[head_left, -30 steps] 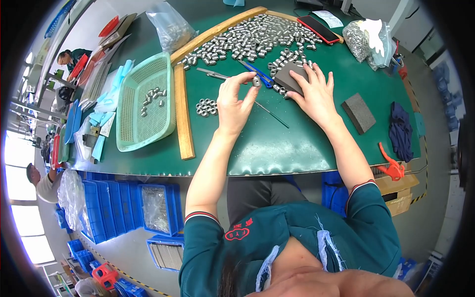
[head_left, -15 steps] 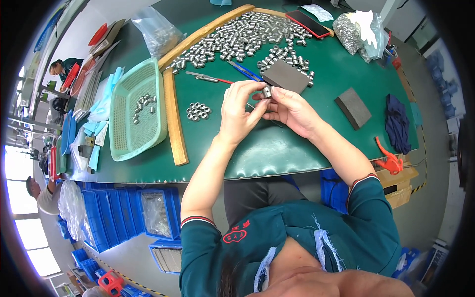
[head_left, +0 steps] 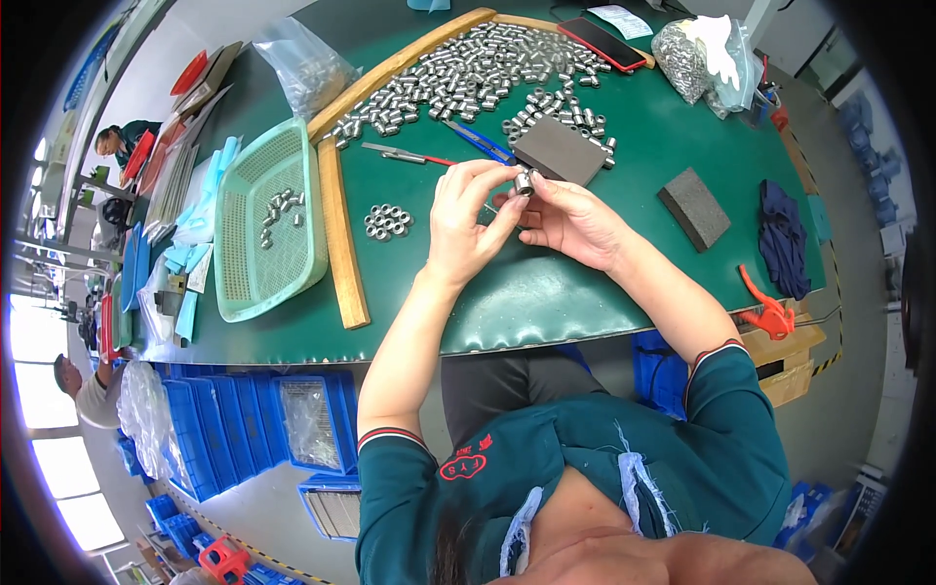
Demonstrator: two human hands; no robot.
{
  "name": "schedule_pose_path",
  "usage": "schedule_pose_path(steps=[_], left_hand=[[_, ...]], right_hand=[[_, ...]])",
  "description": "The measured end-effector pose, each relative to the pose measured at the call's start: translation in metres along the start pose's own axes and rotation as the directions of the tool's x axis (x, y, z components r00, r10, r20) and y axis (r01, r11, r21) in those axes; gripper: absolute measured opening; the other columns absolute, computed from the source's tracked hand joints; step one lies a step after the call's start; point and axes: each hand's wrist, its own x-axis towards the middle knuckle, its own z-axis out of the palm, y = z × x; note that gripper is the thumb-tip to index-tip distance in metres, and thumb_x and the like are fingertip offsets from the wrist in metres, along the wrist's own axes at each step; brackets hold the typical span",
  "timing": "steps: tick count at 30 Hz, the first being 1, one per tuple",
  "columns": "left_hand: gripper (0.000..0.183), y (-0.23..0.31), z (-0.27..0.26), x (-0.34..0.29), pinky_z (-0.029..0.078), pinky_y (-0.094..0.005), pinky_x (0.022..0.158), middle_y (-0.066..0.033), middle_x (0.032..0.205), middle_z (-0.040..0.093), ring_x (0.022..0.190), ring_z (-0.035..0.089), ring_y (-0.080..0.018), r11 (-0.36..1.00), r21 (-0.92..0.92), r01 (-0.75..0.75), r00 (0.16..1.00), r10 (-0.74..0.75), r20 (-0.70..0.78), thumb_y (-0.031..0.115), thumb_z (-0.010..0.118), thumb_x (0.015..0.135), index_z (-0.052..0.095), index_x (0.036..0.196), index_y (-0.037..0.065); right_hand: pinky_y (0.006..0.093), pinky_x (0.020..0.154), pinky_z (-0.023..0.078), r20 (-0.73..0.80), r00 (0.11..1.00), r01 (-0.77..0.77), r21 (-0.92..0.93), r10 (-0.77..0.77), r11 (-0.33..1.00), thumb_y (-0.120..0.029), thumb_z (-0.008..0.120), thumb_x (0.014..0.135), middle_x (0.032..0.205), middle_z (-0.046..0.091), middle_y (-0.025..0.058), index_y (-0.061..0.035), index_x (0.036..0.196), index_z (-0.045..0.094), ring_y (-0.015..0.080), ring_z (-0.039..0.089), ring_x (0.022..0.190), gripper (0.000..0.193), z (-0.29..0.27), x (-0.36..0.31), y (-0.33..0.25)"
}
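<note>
Between my two hands is a small shiny metal sleeve [head_left: 524, 183], its open end turned upward. My left hand [head_left: 462, 222] is closed with the thumb and index finger at the sleeve's left side. My right hand [head_left: 583, 226] pinches it from the right, with the other fingers curled below. A bit of a thin tool shows by my left thumb; the rest is hidden. Just beyond my hands lie a grey-brown block [head_left: 561, 150], a blue-handled tool [head_left: 480, 142] and a slim metal tool with a red end [head_left: 405, 154]. A cluster of upright sleeves [head_left: 388, 221] stands left of my left hand.
Wooden strips [head_left: 343, 244] border a large pile of metal sleeves [head_left: 458, 78]. A green basket [head_left: 320, 263] with several sleeves stands left. Rightward are a dark abrasive block [head_left: 694, 209], dark blue cloth [head_left: 782, 239] and orange-handled tool [head_left: 770, 317]. A phone [head_left: 602, 45] lies at the back.
The sleeve has turned, so its open end shows more. The thin dark rod that stuck out below my right hand no longer shows there. Both hands stay in nearly the same place.
</note>
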Motion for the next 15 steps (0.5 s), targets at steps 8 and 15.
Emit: schedule_pose_path(steps=[8, 15], left_hand=[[0.028, -0.0008, -0.0015, 0.0004, 0.04, -0.0354, 0.081, -0.0063, 0.097, 0.063, 0.092, 0.058, -0.0238, 0.996, 0.075, -0.049, 0.998, 0.047, 0.029, 0.013, 0.071, 0.073, 0.065, 0.1, 0.009], [0.027, 0.0029, -0.004, 0.0008, 0.042, -0.0359, 0.085, -0.0085, 0.099, 0.064, 0.096, 0.059, -0.0256, 0.991, 0.116, -0.06, 0.997, 0.055, 0.045, 0.009, 0.068, 0.075, 0.064, 0.101, 0.007]], right_hand=[[0.0285, 0.073, 0.053, 0.029, 0.999, -0.046, 0.104, 0.043, 0.993, -0.033, 0.054, 0.095, 0.106, 0.063, 0.0019, -0.0115, 0.11, 0.059, 0.0125, 0.06, 0.096, 0.027, -0.0019, 0.001, 0.0039], [0.0277, 0.072, 0.053, 0.025, 0.998, -0.054, 0.103, 0.051, 0.993, -0.033, 0.054, 0.095, 0.105, 0.062, 0.0012, -0.0106, 0.11, 0.059, 0.0115, 0.06, 0.094, 0.028, 0.0008, 0.0, 0.0023]])
